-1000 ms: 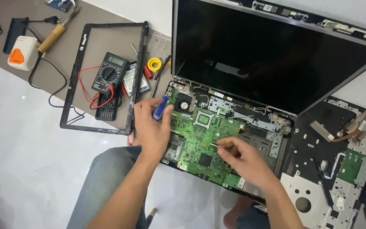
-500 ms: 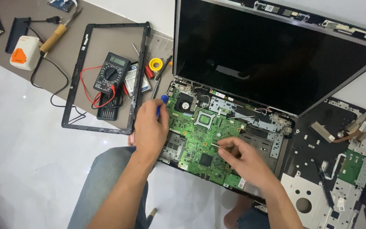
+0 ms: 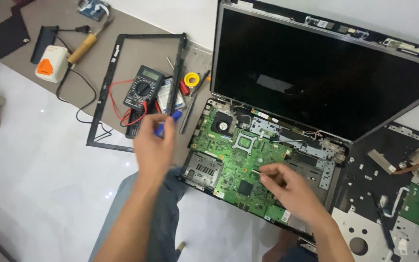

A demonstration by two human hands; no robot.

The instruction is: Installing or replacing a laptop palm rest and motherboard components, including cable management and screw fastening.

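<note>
The left hand (image 3: 153, 148) is curled around a blue-handled screwdriver (image 3: 167, 122), its fingers closed on the handle so that only the blue ends show above the knuckles; it hovers just left of the opened laptop (image 3: 316, 87), over the edge of the brown mat (image 3: 49, 63); the right hand (image 3: 287, 187) rests low on the green motherboard (image 3: 233, 155), thumb and forefinger pinched together on something small and pale, too small to tell what; the motherboard lies bare in the laptop's base, below the dark screen, which stands tilted back; near its upper left corner sits a small fan (image 3: 220, 125); left of the laptop, on the mat, lies a black screen bezel (image 3: 136, 92), and inside its frame a black multimeter (image 3: 143, 88) with red leads; just beside the bezel's right edge are a yellow roll of tape (image 3: 191, 78) and a slim dark tool (image 3: 188, 114); further left lie a wooden-handled soldering iron (image 3: 87, 42) and a white and orange block (image 3: 51, 63); to the right of the laptop rests the removed black cover panel (image 3: 394, 204), with a small green board on it; the person's jeans-clad leg (image 3: 163, 228) shows below, over the white floor (image 3: 35, 184).
</note>
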